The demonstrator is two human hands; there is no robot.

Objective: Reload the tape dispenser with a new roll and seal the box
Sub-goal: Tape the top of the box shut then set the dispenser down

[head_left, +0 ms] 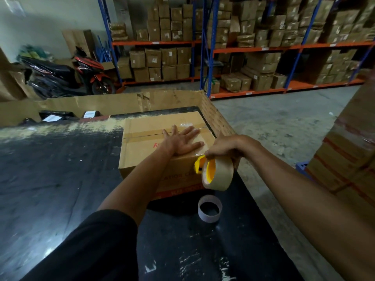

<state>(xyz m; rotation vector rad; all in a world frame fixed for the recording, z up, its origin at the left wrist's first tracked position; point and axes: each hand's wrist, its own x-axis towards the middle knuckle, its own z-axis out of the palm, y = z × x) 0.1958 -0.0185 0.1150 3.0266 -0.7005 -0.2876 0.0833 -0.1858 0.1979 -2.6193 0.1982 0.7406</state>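
Black sleeve (91, 246) at lower left leads to the left hand (182, 141) — spread flat on the box (154, 126) at centre frame. Right hand (223, 148) grips the yellow dispenser (199, 164), its tape roll (220, 173) on edge, hole facing left. Empty core (210, 208) stands upright on the black table (50, 179) below.

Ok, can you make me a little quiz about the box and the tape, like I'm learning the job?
1. True or false: the left hand lies flat on top of the box.
2. What does the right hand hold? A) scissors B) the yellow tape dispenser with a tape roll C) a marker
3. What lies on the table just in front of the box?

Key: 1 true. 2 B. 3 An empty tape ring.
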